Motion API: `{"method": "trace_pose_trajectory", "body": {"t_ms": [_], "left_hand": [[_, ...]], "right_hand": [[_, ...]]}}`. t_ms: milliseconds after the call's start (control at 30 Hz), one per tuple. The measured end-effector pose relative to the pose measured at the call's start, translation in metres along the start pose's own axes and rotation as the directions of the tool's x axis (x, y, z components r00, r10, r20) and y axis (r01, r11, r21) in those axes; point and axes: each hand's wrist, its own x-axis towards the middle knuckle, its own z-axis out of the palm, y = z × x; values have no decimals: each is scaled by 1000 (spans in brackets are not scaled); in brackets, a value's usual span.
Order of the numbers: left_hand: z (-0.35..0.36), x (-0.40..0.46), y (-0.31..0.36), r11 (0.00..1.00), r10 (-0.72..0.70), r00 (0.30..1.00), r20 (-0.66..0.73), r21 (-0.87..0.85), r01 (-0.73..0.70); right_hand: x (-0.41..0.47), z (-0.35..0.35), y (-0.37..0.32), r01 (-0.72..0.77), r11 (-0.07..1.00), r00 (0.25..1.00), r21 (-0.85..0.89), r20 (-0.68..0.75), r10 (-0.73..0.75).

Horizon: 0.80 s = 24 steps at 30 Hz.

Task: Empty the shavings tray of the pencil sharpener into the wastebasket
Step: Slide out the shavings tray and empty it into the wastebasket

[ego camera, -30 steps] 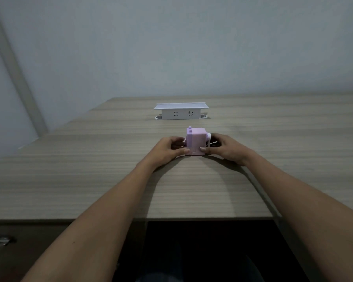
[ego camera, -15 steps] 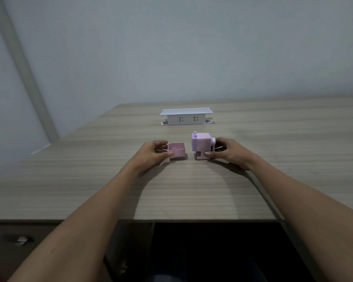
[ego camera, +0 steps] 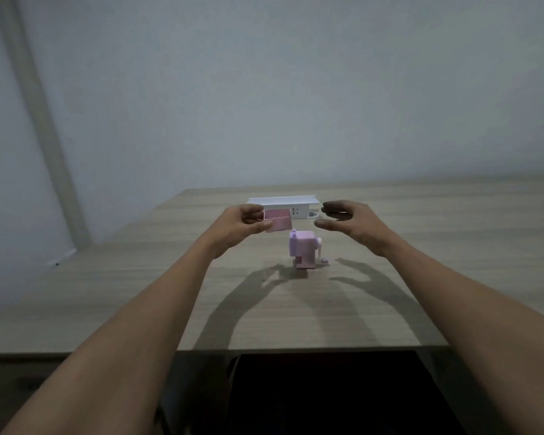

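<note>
Lifted since a moment ago, the shavings tray [ego camera: 277,221] sits pinched in the left hand [ego camera: 242,226] grip above the pencil sharpener [ego camera: 304,248], right hand [ego camera: 347,220] released wide, so carrying to the unseen wastebasket comes next.

Colours: pink and lilac plastic on a pale striped wood top, grey all round.
Your shavings tray [ego camera: 278,224], frame centre, is dusty pink, see-through at the walls; your pencil sharpener [ego camera: 302,248] just below it is pale lilac with a pinker lower front and a lilac crank at its right. The table [ego camera: 421,277] is beige-grey with fine horizontal wood-grain stripes and dark shadows. The socket box [ego camera: 284,205] behind is white. The wall [ego camera: 296,89] is plain blue-grey, with a lighter beige strip at upper left.
</note>
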Motion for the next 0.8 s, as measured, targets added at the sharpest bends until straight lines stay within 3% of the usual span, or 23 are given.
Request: {"method": "trace_pose_trajectory", "body": {"t_ms": [400,800], "left_hand": [[59,14,69,991,134,984,120,-23,-132],[186,27,114,956,274,902,334,-199,-217]], "right_hand": [[-27,-37,-51,14,1000,1000,12,-6,-14],[-105,-153,-38,-44,999,978,-8,-203,42]]}}
